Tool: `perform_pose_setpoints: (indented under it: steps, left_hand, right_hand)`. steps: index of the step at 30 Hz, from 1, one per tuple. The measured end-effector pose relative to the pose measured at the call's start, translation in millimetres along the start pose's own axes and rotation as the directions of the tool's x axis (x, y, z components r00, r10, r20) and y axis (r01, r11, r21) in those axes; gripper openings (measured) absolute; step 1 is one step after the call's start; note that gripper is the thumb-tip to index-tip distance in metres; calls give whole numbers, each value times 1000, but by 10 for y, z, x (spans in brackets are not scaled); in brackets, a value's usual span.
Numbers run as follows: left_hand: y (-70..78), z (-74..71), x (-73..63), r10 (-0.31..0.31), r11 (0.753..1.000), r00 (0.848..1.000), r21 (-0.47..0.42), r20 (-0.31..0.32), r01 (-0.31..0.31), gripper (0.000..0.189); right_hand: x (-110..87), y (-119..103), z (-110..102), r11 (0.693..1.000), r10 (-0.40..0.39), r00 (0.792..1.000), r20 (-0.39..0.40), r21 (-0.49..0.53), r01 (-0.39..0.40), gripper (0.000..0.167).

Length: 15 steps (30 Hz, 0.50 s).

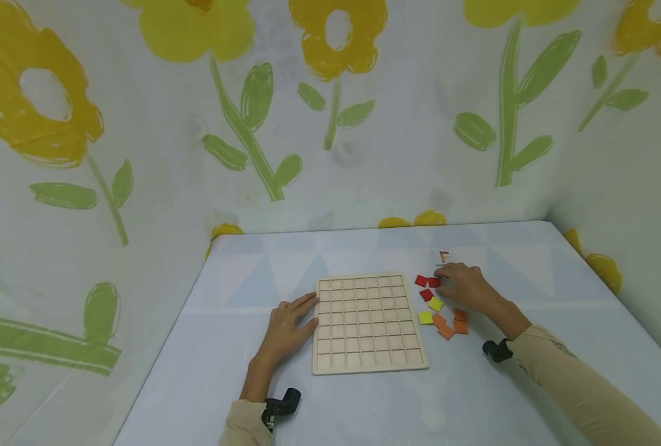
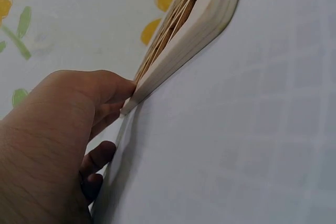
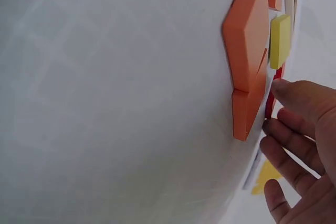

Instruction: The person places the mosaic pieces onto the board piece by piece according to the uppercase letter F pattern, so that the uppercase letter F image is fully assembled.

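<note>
A square wooden grid board (image 1: 370,322) lies on the table. At its left edge my left hand (image 1: 287,331) rests with fingers spread, its fingertips touching the rim in the left wrist view. To the right of the board, my right hand (image 1: 466,286) reaches over a scatter of small square tiles. Its thumb and forefinger pinch a red tile (image 1: 433,282), which shows as a thin red strip (image 3: 270,103) beside the thumb in the right wrist view. Another red tile (image 1: 421,280) lies just left of it, and a third red tile (image 1: 426,295) below.
Two yellow tiles, one (image 1: 425,318) near the board's edge, and several orange tiles (image 1: 461,326) lie close below my right hand. A small printed card (image 1: 443,256) sits behind that hand. Flower-printed cloth (image 1: 391,155) hangs behind the pale patterned table (image 1: 213,347).
</note>
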<state>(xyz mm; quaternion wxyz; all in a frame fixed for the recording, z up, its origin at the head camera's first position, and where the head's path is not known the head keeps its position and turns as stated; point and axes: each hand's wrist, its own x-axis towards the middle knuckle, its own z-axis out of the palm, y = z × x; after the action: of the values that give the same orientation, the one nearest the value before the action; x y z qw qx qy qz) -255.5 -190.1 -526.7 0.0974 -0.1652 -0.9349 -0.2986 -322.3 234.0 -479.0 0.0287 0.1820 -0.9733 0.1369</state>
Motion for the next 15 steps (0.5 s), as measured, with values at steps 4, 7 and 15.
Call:
perform_pose_setpoints:
  steps: [4, 7, 15]
  left_hand:
    - [17, 13, 2, 4, 1000, 1000, 10, 14, -4, 48]
    - [27, 2, -7, -6, 1000, 1000, 8, 12, 6, 49]
    - [26, -22, 2, -4, 1000, 1000, 3, 3, 4, 48]
  right_hand:
    - [12, 6, -3, 1000, -1, 1000, -1, -5, 1, 30]
    - [10, 6, -15, 1000, -15, 1000, -11, -6, 15, 26]
    - [-20, 31, -113, 1000, -10, 998, -57, 19, 11, 26]
